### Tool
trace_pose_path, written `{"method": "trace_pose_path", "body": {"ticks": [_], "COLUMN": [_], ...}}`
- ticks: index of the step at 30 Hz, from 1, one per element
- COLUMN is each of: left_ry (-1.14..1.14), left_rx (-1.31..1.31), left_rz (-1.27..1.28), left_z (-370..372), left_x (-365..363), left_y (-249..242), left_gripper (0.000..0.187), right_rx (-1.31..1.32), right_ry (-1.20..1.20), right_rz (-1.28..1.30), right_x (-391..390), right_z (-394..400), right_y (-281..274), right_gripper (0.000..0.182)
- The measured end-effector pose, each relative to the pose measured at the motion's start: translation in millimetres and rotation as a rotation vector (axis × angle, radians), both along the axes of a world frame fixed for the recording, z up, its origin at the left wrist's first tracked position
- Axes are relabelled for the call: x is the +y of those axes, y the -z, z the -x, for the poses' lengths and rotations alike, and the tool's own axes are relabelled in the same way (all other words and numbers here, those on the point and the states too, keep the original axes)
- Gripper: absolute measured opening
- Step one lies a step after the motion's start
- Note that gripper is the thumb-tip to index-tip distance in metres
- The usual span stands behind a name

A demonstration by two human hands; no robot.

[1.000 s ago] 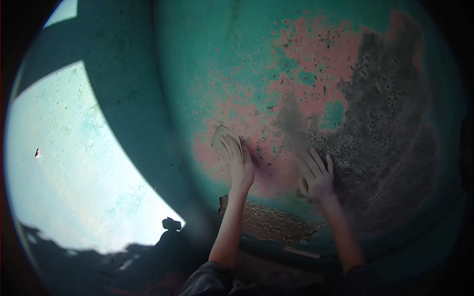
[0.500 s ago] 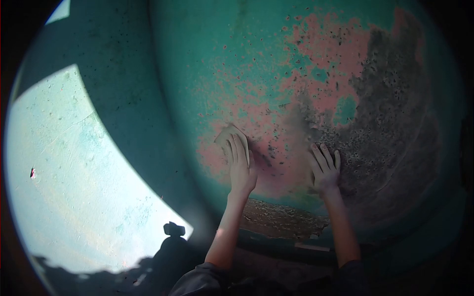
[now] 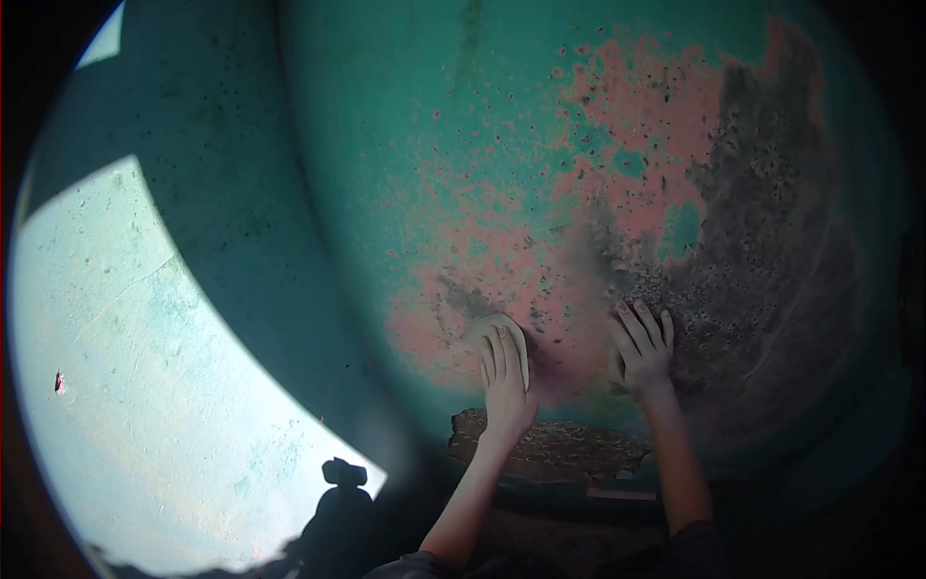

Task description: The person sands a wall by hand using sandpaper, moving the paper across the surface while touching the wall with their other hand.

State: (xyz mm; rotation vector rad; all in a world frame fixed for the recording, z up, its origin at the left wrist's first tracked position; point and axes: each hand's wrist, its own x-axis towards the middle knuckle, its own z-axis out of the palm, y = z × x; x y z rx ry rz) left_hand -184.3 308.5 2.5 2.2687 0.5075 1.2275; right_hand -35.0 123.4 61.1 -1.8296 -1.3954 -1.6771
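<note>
Pale, flat pad (image 3: 519,340) under straightened fingers (image 3: 500,355), your left hand (image 3: 507,394) is lower now, baring grey-smudged pink paint (image 3: 465,294). Your right hand (image 3: 644,362) lies open.

teal panel (image 3: 386,125) mottled with pink, dark grey

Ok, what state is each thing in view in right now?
Left hand: fingers extended over the pale pad.
Pale pad: under the left hand, against the panel.
Right hand: open, against the panel.
Green panel: worn to pink and dark grey in places.
Brown patch: rough, ragged-edged.
</note>
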Motion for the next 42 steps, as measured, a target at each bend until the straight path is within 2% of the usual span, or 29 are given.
{"method": "trace_pose_path", "body": {"ticks": [2,5,8,10,13,15,16,17,19,22,24,26,28,30,33,34,36,37,39,42], "left_ry": [0.026,-0.031,-0.103,-0.094,-0.033,0.012,0.056,0.056,-0.021,-0.12,-0.067,0.046,0.059,0.043,0.002,0.001,-0.069,-0.045,0.03,0.104], "left_rx": [0.065,-0.209,-0.229,-0.189,-0.027,-0.001,0.018,-0.088,-0.212,-0.28,-0.275,-0.054,-0.076,-0.151,-0.3,-0.305,-0.27,-0.267,-0.096,-0.039], "left_rz": [-0.011,0.0,-0.012,0.011,0.012,0.035,0.054,0.084,0.21,0.3,0.298,0.07,0.079,0.109,0.232,0.23,0.184,0.221,0.082,0.08], "left_z": [5,8,8,-2,-30,-24,-22,-20,-8,-16,-32,-43,-41,-37,-17,-21,-34,-44,-58,-62], "left_x": [-2,54,74,44,-33,-42,-46,-29,8,19,-28,-72,-75,-58,-7,-9,-18,-46,-103,-128], "left_y": [7,-43,-62,-31,52,60,54,46,7,-10,13,43,38,18,-46,-46,-35,-19,29,44], "left_gripper": [0.067,0.066,0.066,0.066,0.069,0.07,0.071,0.07,0.068,0.067,0.068,0.069,0.069,0.069,0.068,0.068,0.068,0.068,0.069,0.07], "right_rx": [0.003,0.011,0.015,0.02,0.011,0.027,0.023,0.024,0.038,0.028,0.053,0.029,0.051,0.07,0.101,0.084,0.064,0.04,0.015,0.031], "right_ry": [0.003,0.007,0.015,0.02,0.006,-0.003,0.001,-0.015,-0.043,-0.052,-0.051,-0.042,-0.042,-0.044,0.009,0.042,0.073,0.071,0.065,0.035], "right_rz": [0.007,0.017,0.022,0.023,0.012,0.02,0.025,0.023,0.008,-0.004,-0.001,0.016,0.06,0.104,0.138,0.127,0.117,0.088,0.055,0.068], "right_x": [-1,-2,-2,-2,-2,-4,-5,-5,-4,-3,-4,-5,-10,-21,-48,-56,-61,-58,-56,-60], "right_z": [0,0,0,1,0,0,-1,-1,1,-1,-2,-1,-2,-2,-10,-17,-23,-23,-23,-25], "right_y": [2,1,-2,-1,-1,0,-1,-2,-2,0,1,0,-2,-3,-3,-1,1,1,1,3], "right_gripper": [0.046,0.045,0.045,0.045,0.045,0.044,0.044,0.044,0.043,0.043,0.044,0.045,0.046,0.047,0.049,0.049,0.049,0.049,0.048,0.047]}}
